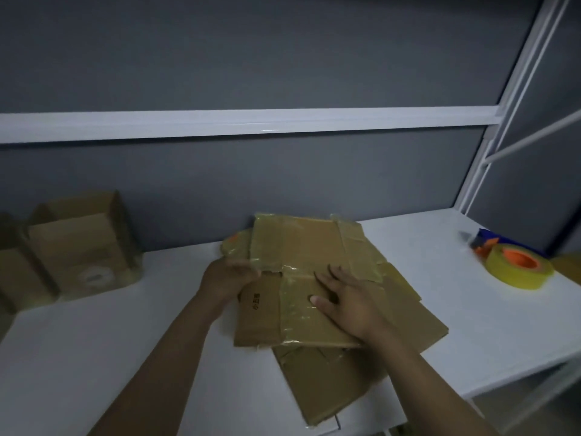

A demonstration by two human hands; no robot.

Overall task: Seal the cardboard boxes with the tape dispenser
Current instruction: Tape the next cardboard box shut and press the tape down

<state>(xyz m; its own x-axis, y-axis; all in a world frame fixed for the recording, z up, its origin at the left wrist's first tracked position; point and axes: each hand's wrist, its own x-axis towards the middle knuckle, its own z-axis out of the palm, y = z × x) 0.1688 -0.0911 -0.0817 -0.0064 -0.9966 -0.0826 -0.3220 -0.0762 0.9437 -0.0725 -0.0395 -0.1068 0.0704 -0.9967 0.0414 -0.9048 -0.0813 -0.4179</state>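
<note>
1. Two assembled boxes sit far left on the bench.
2. Left hand grips the left edge of the top flattened box, mid-bench.
3. Right hand lies flat on it, fingers spread.
4. Tape dispenser is way off right, untouched.

Wall: painted dark grey; crossed by a white horizontal rail
Tabletop: white; set against the wall
Frame: white metal uprights; placed at right
Light: dim
</note>
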